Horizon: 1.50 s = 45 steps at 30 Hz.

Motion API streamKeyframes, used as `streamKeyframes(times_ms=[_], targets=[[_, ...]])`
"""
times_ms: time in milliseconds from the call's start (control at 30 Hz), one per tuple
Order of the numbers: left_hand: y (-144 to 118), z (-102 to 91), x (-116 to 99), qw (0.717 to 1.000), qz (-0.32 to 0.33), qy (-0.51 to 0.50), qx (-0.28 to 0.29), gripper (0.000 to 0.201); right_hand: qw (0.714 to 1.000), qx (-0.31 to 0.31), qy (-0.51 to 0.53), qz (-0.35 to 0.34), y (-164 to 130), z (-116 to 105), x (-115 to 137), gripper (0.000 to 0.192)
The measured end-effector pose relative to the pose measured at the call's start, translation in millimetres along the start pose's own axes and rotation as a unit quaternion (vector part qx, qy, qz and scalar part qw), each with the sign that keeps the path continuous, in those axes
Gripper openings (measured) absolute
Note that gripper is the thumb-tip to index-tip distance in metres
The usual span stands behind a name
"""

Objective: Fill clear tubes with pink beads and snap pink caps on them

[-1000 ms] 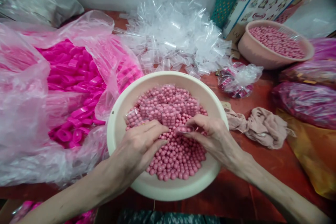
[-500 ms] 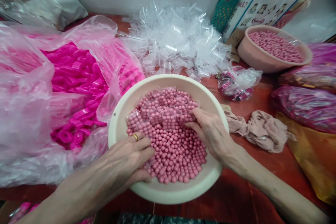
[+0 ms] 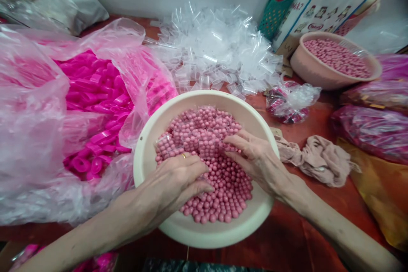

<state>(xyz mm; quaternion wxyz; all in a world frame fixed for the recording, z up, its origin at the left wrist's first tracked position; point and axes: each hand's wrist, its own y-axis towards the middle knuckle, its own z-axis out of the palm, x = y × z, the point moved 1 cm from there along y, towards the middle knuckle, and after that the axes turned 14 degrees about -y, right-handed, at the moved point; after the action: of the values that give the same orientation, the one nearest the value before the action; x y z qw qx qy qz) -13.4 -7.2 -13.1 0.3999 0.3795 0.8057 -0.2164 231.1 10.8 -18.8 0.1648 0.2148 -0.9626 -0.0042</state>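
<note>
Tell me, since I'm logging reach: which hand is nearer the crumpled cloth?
Right. The right hand rests in the bowl just beside the crumpled cloth; the left hand lies farther across the pink balls.

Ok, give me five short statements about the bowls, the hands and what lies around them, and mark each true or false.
1. Both hands, left hand and right hand, rest on the pink beads in the cream bowl. True.
2. The left hand wears a ring. True.
3. The pink bowl at the far right is empty. False: it holds pink beads too.
4. The crumpled cloth lies left of the cream bowl. False: it lies to its right.
5. The heap of clear plastic pieces lies beyond the cream bowl. True.
</note>
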Motion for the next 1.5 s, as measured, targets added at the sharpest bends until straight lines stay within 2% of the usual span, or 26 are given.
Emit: streamKeyframes(times_ms=[133, 233, 300, 433, 567, 700, 800, 900, 967, 1033, 1267, 1400, 1500], targets=[[-12.1, 3.0, 14.6, 0.997, 0.060, 0.028, 0.049, 0.059, 0.999, 0.039, -0.012, -0.028, -0.3, -0.9, -3.9, 0.014], [-21.3, 5.5, 18.9, 0.993, 0.063, 0.054, 0.083, 0.072, 0.999, 0.041, -0.002, -0.028, 0.4, 1.6, -11.0, 0.005], [-25.9, 7.0, 19.9, 0.994, 0.041, 0.072, 0.076, 0.075, 0.999, 0.027, 0.007, -0.022, 1.1, 3.2, -15.1, 0.007], [-31.4, 5.6, 20.8, 0.994, 0.016, 0.105, 0.019, 0.070, 1.000, 0.018, 0.022, -0.007, 3.3, 3.7, -18.1, 0.008], [-34.4, 2.5, 20.3, 0.992, 0.025, 0.106, 0.061, 0.074, 0.999, 0.016, 0.028, 0.006, 5.0, 3.4, -20.1, 0.013], [-37.2, 4.8, 21.6, 0.992, 0.021, 0.112, 0.063, 0.080, 0.999, 0.015, 0.027, 0.016, 4.8, 7.7, -24.4, 0.019], [-33.5, 6.2, 20.5, 0.990, 0.034, 0.125, 0.049, 0.075, 0.998, 0.003, 0.025, 0.050, 4.3, 9.6, -26.3, 0.022], [-24.4, 3.4, 14.1, 0.992, 0.041, 0.118, 0.037, 0.058, 0.997, 0.009, 0.017, 0.070, 4.4, 6.6, -24.0, 0.018], [-19.9, 0.7, 9.5, 0.995, 0.017, 0.100, 0.023, 0.047, 0.996, 0.008, 0.000, 0.088, 5.0, 2.8, -20.6, 0.015], [-19.7, -0.8, 6.8, 0.996, -0.011, 0.083, 0.011, 0.046, 0.995, 0.003, -0.031, 0.098, 6.0, -0.5, -16.0, 0.013], [-26.4, 8.1, 7.0, 0.995, 0.021, 0.087, 0.033, 0.063, 0.988, 0.014, -0.139, 0.070, 0.6, 0.6, 0.3, 0.018], [-18.5, 14.1, 4.0, 0.990, 0.044, 0.120, 0.053, 0.063, 0.997, 0.056, -0.048, -0.023, -18.5, 13.2, 9.3, 0.008], [-11.2, 15.7, 2.9, 0.989, 0.042, 0.136, 0.038, 0.065, 0.996, 0.065, -0.001, -0.066, -31.6, 24.8, 16.8, 0.027]])
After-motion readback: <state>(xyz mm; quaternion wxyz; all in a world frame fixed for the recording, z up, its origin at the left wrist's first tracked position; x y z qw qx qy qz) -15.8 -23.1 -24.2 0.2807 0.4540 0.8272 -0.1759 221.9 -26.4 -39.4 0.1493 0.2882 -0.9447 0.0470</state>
